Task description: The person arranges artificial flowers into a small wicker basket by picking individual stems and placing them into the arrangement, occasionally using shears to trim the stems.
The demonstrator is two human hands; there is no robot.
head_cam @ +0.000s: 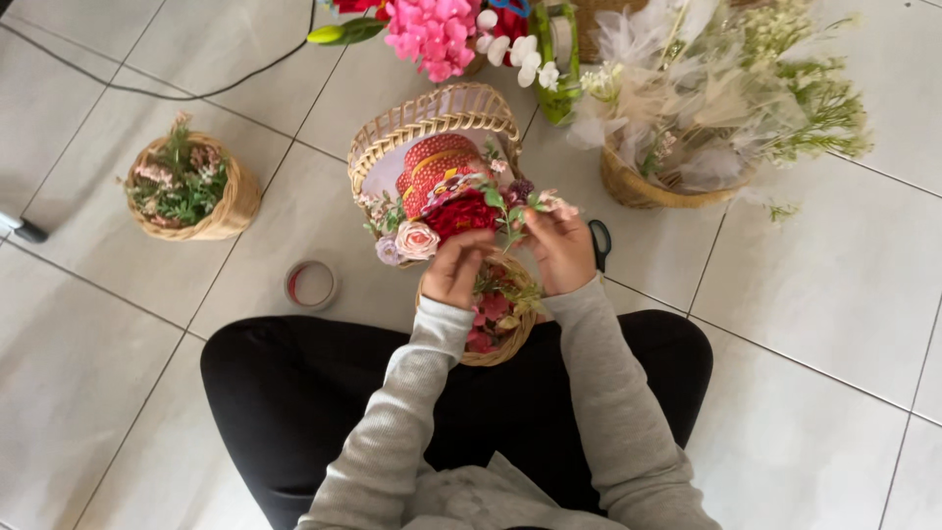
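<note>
Grey sleeves (pixel 412 412) are reaching forward over black-clad crossed legs (pixel 294 393), nearest the lens. Both hands are meeting above a small wicker basket (pixel 500 339) that is sitting between the knees. Her left hand (pixel 456 270) is curling its fingers shut around the stems of a flower bunch (pixel 456 211), just under a deep red rose with a pale pink rose beside it. Her right hand (pixel 561 250) is pinching a green sprig at the bunch's right edge.

Behind the bunch, a larger open-weave basket (pixel 432 123) is holding a red patterned thing. A roll of tape (pixel 312 285) is lying on the tiled floor (pixel 834 324) to the left, and farther left a round basket of greenery (pixel 186 191) is standing. Black scissors (pixel 600 238) are peeking out beside the right hand. A basket of white feathery stems (pixel 687 118) is standing at upper right, pink blooms (pixel 432 34) at top centre.
</note>
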